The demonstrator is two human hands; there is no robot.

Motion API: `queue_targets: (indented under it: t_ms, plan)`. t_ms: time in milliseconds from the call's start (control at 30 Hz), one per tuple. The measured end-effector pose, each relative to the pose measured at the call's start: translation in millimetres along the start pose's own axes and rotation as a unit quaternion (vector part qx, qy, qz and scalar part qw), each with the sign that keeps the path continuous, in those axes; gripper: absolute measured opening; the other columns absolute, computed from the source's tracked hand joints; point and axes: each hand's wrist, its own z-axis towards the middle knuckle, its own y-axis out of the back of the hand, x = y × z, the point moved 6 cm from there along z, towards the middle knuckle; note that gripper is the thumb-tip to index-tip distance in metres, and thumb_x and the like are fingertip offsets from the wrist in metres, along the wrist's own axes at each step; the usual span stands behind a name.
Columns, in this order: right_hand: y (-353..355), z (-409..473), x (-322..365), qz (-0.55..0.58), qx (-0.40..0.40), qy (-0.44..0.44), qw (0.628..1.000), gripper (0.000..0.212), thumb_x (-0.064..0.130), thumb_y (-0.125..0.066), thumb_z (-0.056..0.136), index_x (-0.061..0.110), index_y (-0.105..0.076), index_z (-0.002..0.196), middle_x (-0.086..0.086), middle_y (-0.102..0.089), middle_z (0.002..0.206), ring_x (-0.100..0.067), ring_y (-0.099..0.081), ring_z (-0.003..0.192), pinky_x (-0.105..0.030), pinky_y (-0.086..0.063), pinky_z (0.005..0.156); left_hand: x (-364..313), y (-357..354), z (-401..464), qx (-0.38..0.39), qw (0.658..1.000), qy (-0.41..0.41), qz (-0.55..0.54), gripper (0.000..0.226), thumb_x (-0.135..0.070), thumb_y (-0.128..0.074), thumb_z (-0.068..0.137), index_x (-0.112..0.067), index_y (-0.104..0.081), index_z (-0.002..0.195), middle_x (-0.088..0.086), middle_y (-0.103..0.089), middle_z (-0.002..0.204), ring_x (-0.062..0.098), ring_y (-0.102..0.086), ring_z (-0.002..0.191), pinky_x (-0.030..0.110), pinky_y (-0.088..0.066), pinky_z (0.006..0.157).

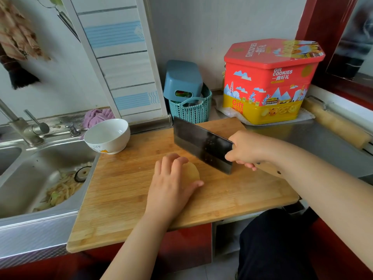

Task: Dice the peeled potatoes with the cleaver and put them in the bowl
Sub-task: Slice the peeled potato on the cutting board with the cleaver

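Both forearms are bare from wrist to frame edge, with no sleeve, watch, bracelet or ring to be seen on either one. The left hand (171,184) and the right hand (247,149) wear no gloves, and the fingernails that show are short and unpainted. At about five o'clock in the view, dark, near-black clothing (270,245) covers the person's lower body.
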Motion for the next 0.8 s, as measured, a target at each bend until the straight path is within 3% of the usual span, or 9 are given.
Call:
queue_targets:
  t_ms: [67,200,367,533,800]
  plan:
    - [-10,-3,12,-0.001,0.029,0.022,0.999,0.015,0.015,-0.054,0.089,0.002,-0.058,0.093,-0.013,-0.058,0.061,-0.022,-0.049,0.043,-0.025,-0.042,0.046,-2,7,2,-0.057,0.998,-0.023,0.014,0.035,-0.045,-0.06,0.09,-0.013,-0.063,0.104,0.002,-0.056,0.108,0.02,-0.048,0.093,0.032,-0.046,0.079]
    - [-22,-7,37,-0.035,0.042,0.049,0.997,0.018,0.012,-0.052,0.09,0.007,-0.05,0.073,-0.002,-0.05,0.038,-0.016,-0.045,0.032,-0.023,-0.041,0.045,-2,10,6,-0.081,0.996,-0.023,0.007,0.012,-0.021,-0.06,0.094,-0.012,-0.067,0.092,0.001,-0.06,0.094,0.02,-0.052,0.082,0.031,-0.045,0.066]
    - [-23,-9,43,-0.007,0.062,0.048,0.997,0.012,0.01,-0.053,0.089,0.004,-0.051,0.078,-0.01,-0.053,0.055,-0.017,-0.045,0.037,-0.025,-0.044,0.043,0,10,11,-0.046,0.999,-0.025,-0.012,0.006,-0.019,-0.062,0.091,-0.013,-0.064,0.091,-0.001,-0.059,0.092,0.018,-0.05,0.081,0.027,-0.042,0.065]
    - [-15,-15,48,0.015,0.044,0.037,0.998,0.019,0.009,-0.054,0.092,0.006,-0.051,0.073,0.0,-0.055,0.043,-0.011,-0.049,0.036,-0.024,-0.047,0.042,3,11,25,0.024,0.999,-0.022,-0.017,0.004,-0.018,-0.063,0.088,-0.018,-0.063,0.092,-0.005,-0.057,0.09,0.017,-0.052,0.083,0.029,-0.045,0.066]
    - [12,-26,63,-0.027,0.03,0.065,0.997,0.011,0.008,-0.057,0.088,0.005,-0.054,0.078,-0.005,-0.055,0.054,-0.017,-0.048,0.042,-0.027,-0.047,0.043,0,7,16,-0.009,0.999,-0.022,-0.026,0.006,-0.016,-0.057,0.092,-0.015,-0.059,0.097,-0.002,-0.054,0.093,0.018,-0.044,0.083,0.029,-0.04,0.069]
